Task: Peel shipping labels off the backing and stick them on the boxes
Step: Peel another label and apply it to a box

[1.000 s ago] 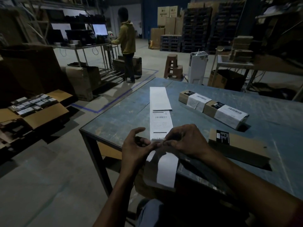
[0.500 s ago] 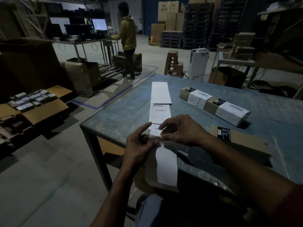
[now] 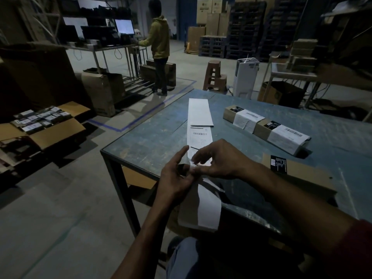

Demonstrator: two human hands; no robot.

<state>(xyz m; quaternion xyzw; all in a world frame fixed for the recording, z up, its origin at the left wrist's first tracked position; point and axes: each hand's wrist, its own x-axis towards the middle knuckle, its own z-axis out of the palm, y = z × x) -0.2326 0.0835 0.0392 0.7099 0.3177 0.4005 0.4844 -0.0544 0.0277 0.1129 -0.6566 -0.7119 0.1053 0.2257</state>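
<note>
A long white label strip [image 3: 199, 125] runs down the blue table [image 3: 153, 141] and hangs over its near edge, with a printed shipping label showing a barcode in its middle. My left hand [image 3: 177, 176] holds the strip's left edge from below, index finger pointing up. My right hand [image 3: 217, 160] pinches a corner of the label at the strip's near end. Two long cardboard boxes [image 3: 265, 127] with white labels wrapped over them lie end to end at the far right. A bare cardboard box [image 3: 302, 176] with a black sticker lies by my right forearm.
An open carton of small boxes [image 3: 40, 121] sits on the floor at left. A person in a yellow hoodie [image 3: 159, 49] stands at a far workbench with monitors. A stool [image 3: 214, 77], a white unit [image 3: 244, 77] and stacked pallets stand beyond the table.
Both hands have risen slightly along the strip toward the printed label. My right fingers have shifted to pinch the label's corner, and the camera has tilted a little.
</note>
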